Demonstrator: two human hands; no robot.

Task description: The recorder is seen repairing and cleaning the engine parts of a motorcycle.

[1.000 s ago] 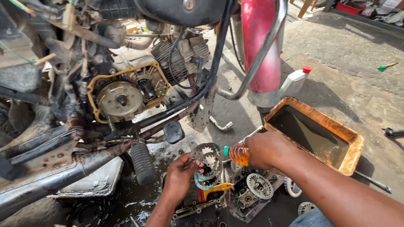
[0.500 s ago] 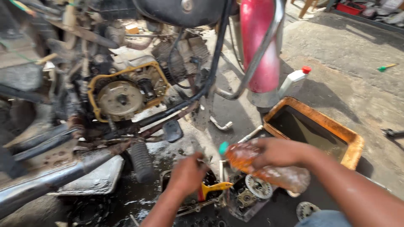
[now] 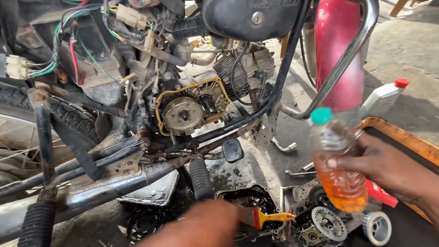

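A white jug (image 3: 382, 97) stands beside the orange tray (image 3: 402, 137).

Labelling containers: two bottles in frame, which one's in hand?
The clear bottle of orange liquid with the green cap, gripped by the right hand. The white red-capped bottle stands untouched behind.

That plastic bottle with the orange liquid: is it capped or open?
Capped. The bottle, held roughly upright in the right hand, has its green cap on top; orange liquid fills roughly the lower half.
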